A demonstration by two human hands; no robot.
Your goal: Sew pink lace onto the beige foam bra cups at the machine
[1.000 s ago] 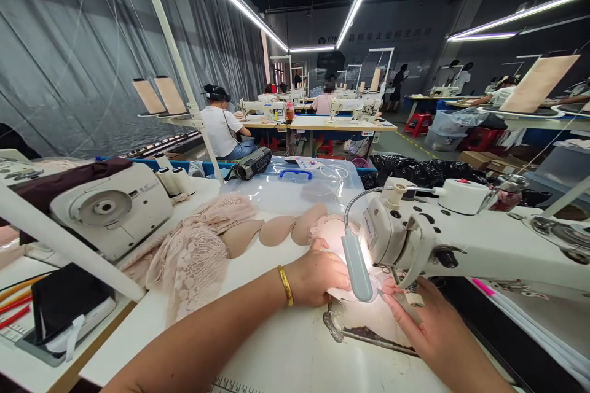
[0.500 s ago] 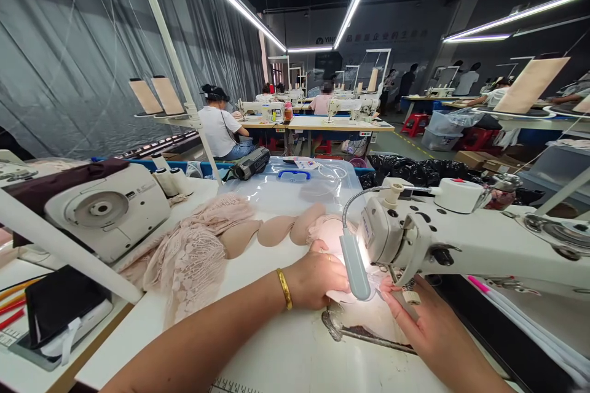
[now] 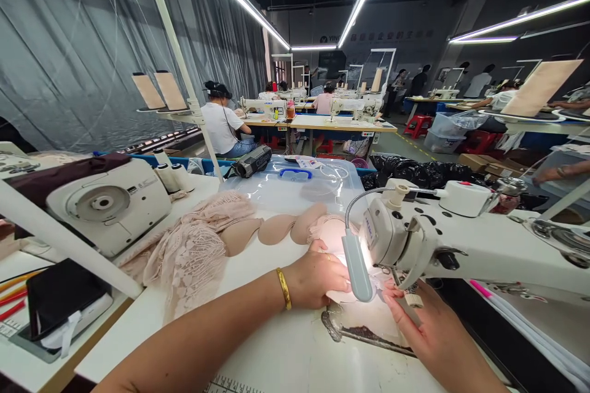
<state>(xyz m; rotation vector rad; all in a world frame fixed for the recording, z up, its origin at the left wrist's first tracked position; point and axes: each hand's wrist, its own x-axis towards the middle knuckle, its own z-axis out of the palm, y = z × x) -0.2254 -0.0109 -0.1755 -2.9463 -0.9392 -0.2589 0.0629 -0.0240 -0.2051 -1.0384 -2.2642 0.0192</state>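
Observation:
My left hand [image 3: 318, 279], with a gold bangle at the wrist, lies curled on a pale fabric piece [image 3: 369, 319] under the head of the white sewing machine [image 3: 461, 245]. My right hand [image 3: 428, 331] presses flat on the same fabric just right of the needle, fingers stretched toward it. A small lamp on a gooseneck [image 3: 356, 267] lights the fabric and hides part of it. Beyond my left hand lie padded beige cups [image 3: 276, 228] and a heap of pink lace [image 3: 193, 252] on the white table [image 3: 276, 356].
A second sewing machine [image 3: 106, 202] stands at the left, with a black phone [image 3: 59, 298] near the table's front left corner. A clear lidded plastic bin [image 3: 295, 187] sits behind the cups. Other people sew at benches farther back.
Both hands stay at the needle on the fabric, shifting only slightly. The view has tilted a little.

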